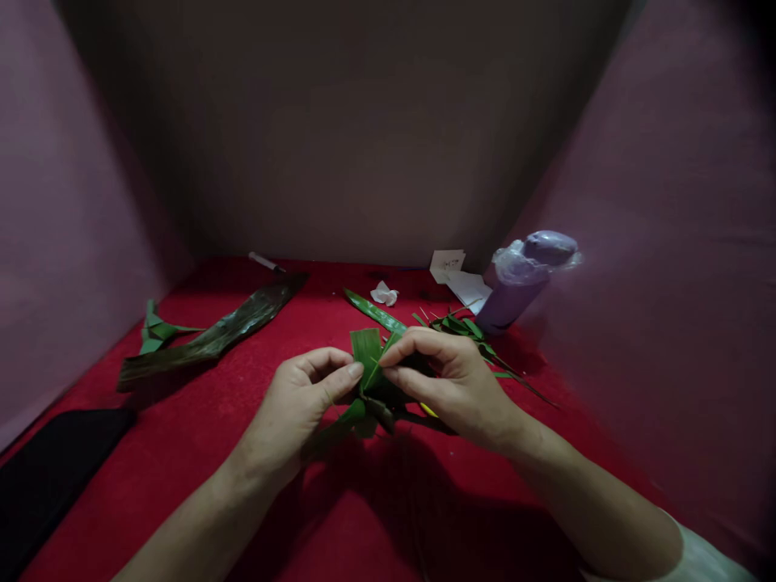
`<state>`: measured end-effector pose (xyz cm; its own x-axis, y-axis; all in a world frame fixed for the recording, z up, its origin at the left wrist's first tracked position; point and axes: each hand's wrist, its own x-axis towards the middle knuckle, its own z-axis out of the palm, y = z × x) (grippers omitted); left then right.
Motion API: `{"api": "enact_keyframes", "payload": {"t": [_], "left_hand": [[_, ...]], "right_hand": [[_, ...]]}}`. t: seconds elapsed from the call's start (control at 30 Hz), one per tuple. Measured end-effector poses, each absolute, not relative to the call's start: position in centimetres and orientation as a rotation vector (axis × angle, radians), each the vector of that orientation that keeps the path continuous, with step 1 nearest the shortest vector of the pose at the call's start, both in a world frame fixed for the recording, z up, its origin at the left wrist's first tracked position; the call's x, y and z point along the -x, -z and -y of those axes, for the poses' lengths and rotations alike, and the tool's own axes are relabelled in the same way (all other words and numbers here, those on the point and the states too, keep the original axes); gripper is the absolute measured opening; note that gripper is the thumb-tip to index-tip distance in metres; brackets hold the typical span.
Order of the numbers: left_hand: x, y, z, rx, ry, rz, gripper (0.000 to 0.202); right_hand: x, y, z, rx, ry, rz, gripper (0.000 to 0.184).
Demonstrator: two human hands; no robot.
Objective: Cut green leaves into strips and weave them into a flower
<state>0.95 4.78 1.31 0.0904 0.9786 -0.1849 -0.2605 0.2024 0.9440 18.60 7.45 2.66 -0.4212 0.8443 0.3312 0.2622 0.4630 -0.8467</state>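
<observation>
now, at the frame's centre, the left hand (pixel 297 400) pinches a green leaf (pixel 364 346); the right hand (pixel 464 376) pinches a thin strip (pixel 372 371) just in front of it. a steady left grip and light right touch should spare the leaf from splitting.

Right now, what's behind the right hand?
A long green leaf runs partly behind the right hand, its far end showing; something yellow peeks out below. The hand covers the rest of both.
</observation>
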Motion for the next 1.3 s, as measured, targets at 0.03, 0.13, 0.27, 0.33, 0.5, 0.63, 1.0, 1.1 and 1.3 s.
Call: {"api": "enact_keyframes", "payload": {"t": [0.03, 0.13, 0.27, 0.33, 0.5, 0.63, 1.0, 1.1, 1.3], "left_hand": [[-1.0, -1.4, -4.8, -0.891, -1.137, -1.061, 0.012], [-1.0, -1.7, -4.8, -0.895, -1.146, -1.095, 0.011], [-1.1, -1.7, -4.9, -0.922, -1.163, -1.124, 0.01], [-1.1, -1.6, -4.9, -0.925, -1.168, -1.134, 0.01], [-1.1, -1.5, -5.0, -0.913, -1.166, -1.146, 0.011], [-1.2, -1.7, -4.9, -0.893, -1.16, -1.13, 0.011], [-1.0, -1.6, -4.9, -0.826, -1.132, -1.073, 0.015], [-0.9, -1.3, -4.9, -0.835, -1.148, -1.073, 0.015], [-0.9, -1.1, -4.9, -0.865, -1.162, -1.117, 0.013]], "right_hand": [[-18.6, -2.7, -7.5, 0.932, -0.916, 1.931, 0.008], [-18.6, -2.7, -7.5, 0.962, -0.877, 1.964, 0.01], [-18.6, -2.8, -7.6, 1.002, -0.861, 1.996, 0.01], [-18.5, -2.8, -7.6, 1.014, -0.857, 2.008, 0.011], [-18.1, -3.2, -7.5, 1.011, -0.863, 2.045, 0.009], [-17.7, -3.1, -7.3, 1.024, -0.885, 2.005, 0.006], [-17.3, -2.8, -7.2, 1.028, -0.772, 1.967, 0.009], [-17.3, -2.6, -7.1, 0.992, -0.67, 2.016, 0.015], [-17.3, -2.6, -7.0, 1.004, -0.538, 2.095, 0.019]]}}
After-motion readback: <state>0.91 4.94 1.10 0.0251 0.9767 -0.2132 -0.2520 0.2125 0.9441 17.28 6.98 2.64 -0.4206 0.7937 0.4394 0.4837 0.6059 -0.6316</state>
